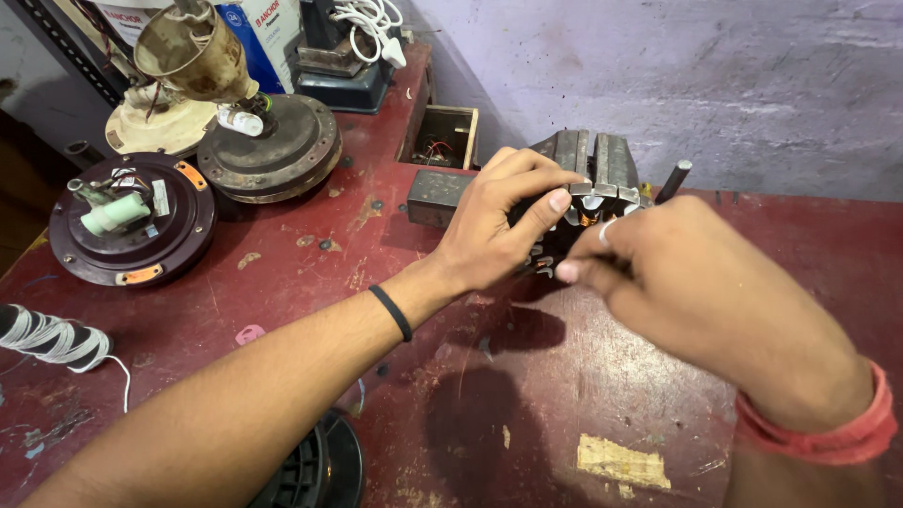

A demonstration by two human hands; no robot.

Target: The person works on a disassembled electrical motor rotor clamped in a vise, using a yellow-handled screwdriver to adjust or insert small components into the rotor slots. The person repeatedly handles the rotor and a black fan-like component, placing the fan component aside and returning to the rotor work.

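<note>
Nearest the lens, at 6 o'clock: a black ribbed round part (315, 470), half out of view, under the left forearm.

Left hand (499, 226), black band at the wrist: fingers curled and pressed over the near face of a slotted metal motor core (597, 165), thumb laid along its top. The core is held at 1 o'clock, against the back of the red workbench (527, 414).

Right hand (691, 282), red thread at the wrist: fingertips drawn together in a pinch at the core's near edge; what is pinched cannot be made out, being too fine or hidden.

Progress, as judged: copper shows in a few slots near the fingers; most of the core is hidden by the hands, so the amount done and left cannot be told.

Surroundings: dark rod (673, 179) just right of the core; open wooden box (444, 137) at 12; two round fan motor housings (127, 221) (273, 146) at 10 to 11; white thread spool (52, 339) at 9. Nothing is seen between hands and core.
</note>
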